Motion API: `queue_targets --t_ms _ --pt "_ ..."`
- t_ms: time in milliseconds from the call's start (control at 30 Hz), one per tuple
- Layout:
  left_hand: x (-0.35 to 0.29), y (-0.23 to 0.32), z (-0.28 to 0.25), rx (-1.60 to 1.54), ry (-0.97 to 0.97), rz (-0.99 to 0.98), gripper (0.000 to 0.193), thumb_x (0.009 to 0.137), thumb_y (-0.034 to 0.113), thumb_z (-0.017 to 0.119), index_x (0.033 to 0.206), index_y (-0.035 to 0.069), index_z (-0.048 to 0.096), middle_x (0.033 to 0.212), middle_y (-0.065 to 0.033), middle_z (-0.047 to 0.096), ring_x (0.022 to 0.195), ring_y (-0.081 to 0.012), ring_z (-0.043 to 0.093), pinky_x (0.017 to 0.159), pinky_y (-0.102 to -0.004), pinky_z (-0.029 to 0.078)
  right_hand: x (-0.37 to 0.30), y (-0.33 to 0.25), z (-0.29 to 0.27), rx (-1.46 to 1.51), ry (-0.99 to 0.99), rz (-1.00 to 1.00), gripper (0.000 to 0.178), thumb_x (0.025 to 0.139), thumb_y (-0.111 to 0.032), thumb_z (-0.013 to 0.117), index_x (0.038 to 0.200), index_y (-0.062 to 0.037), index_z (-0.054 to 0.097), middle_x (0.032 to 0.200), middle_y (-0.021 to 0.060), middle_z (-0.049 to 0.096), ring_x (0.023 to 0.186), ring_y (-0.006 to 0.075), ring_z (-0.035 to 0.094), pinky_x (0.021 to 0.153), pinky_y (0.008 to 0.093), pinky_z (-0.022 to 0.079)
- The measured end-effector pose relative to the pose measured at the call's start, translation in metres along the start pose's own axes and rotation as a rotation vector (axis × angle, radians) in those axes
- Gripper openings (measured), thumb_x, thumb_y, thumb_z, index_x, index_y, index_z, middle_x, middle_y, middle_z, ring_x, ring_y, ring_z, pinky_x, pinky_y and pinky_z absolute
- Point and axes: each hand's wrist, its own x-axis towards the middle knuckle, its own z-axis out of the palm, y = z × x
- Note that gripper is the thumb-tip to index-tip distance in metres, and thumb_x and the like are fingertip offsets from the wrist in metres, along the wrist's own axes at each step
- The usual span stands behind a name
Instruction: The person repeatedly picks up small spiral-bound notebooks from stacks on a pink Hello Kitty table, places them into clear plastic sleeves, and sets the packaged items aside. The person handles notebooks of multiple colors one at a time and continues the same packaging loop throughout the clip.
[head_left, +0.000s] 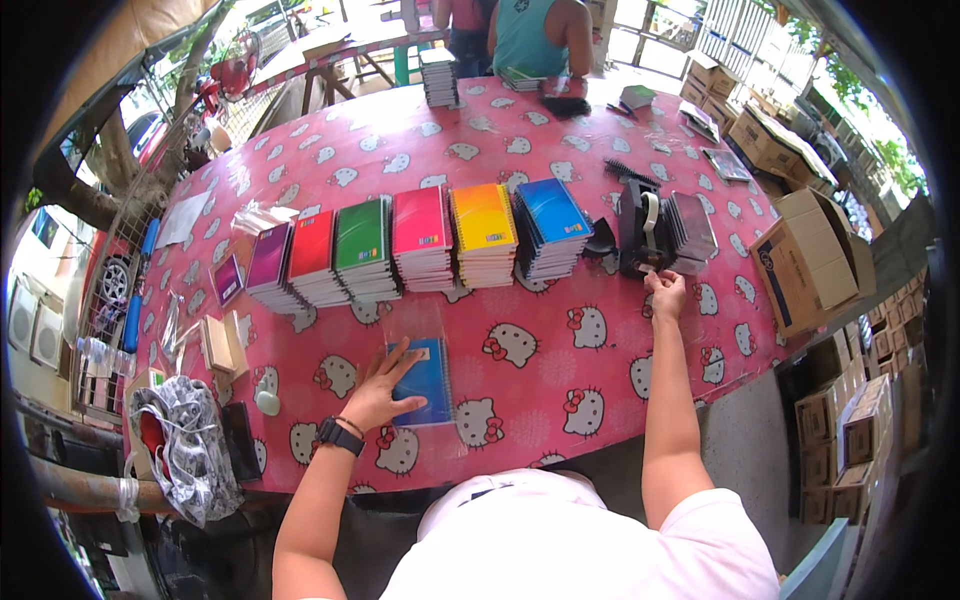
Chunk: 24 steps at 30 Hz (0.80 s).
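Observation:
My left hand [374, 397] lies spread on a blue spiral notebook [430, 385] near the table's front edge. Clear plastic film [415, 320] shows around that notebook, sticking out past its top and bottom. At the right, my right hand [667, 293] is pinched at the front end of a black tape dispenser [632, 228], where the end of the tape [648, 268] is. The strip between the fingertips is too small to see clearly. A stack of clear plastic cases or sheets [690, 232] stands against the dispenser's right side.
Notebook stacks stand in a row: purple [270, 256], red [312, 246], green [362, 236], pink [421, 224], yellow [484, 220] and blue [550, 214]. An open cardboard box [806, 262] is at the right edge. A patterned bag [188, 445] lies at the left. Another person [540, 40] is at the far side.

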Motion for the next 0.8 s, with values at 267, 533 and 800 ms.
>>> queue_targets --t_ms 267,533,800 --pt "0.002 0.000 -0.002 0.004 0.048 0.030 0.079 0.067 0.050 0.071 0.137 0.032 0.039 0.151 0.0037 0.022 0.136 -0.0395 0.020 0.107 -0.0624 0.011 -0.098 -0.114 0.020 0.176 -0.571 0.121 0.034 0.075 -0.013 0.072 0.099 0.0018 0.053 0.077 0.0092 0.063 0.074 0.0149 0.062 0.066 0.0304 0.051" --pt "0.006 0.001 -0.001 0.017 0.084 0.033 0.082 0.062 0.047 0.076 0.135 0.029 0.043 0.149 0.0048 0.024 0.137 -0.0366 0.016 0.107 -0.0631 0.010 -0.279 -0.192 0.138 -0.335 -1.195 -0.236 0.043 0.071 -0.027 0.078 0.096 0.0006 0.056 0.082 0.0149 0.066 0.084 0.0257 0.067 0.070 0.0354 0.052" --pt "-0.003 -0.016 0.017 -0.373 0.454 0.221 0.088 0.065 0.041 0.077 0.140 0.017 0.037 0.150 -0.0091 0.022 0.138 -0.0336 0.016 0.112 -0.0476 0.014 -0.240 -0.174 0.089 -0.663 -1.250 -0.257 0.052 0.065 -0.030 0.079 0.102 0.0007 0.061 0.085 0.0133 0.067 0.081 0.0280 0.065 0.070 0.0375 0.052"
